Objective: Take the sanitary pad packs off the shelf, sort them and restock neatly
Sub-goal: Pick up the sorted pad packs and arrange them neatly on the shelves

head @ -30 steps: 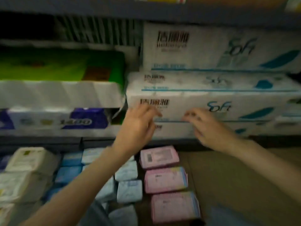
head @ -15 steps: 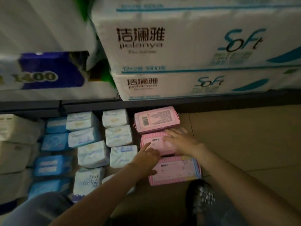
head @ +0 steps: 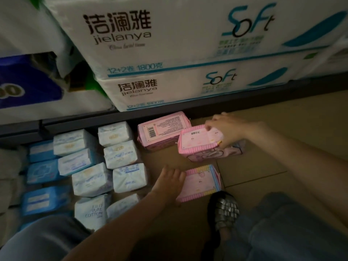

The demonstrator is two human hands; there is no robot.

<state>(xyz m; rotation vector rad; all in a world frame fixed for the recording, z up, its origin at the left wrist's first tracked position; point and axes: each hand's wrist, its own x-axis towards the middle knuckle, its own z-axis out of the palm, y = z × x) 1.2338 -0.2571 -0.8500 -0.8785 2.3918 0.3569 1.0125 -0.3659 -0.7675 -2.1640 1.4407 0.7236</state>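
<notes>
1. Pink pad pack (head: 199,142) is lifted off the floor, right hand (head: 228,129) fingers pinching its far end.
2. Left hand (head: 169,182) lies flat on another pink pack (head: 201,182), gripping nothing.
3. I judge them light, squashy, slick film; grip by the short ends.

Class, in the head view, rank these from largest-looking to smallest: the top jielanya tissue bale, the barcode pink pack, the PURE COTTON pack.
1. Top jielanya tissue bale, clearly largest.
2. Barcode pink pack and PURE COTTON pack: look alike; differing nearness leaves them unranked.
</notes>
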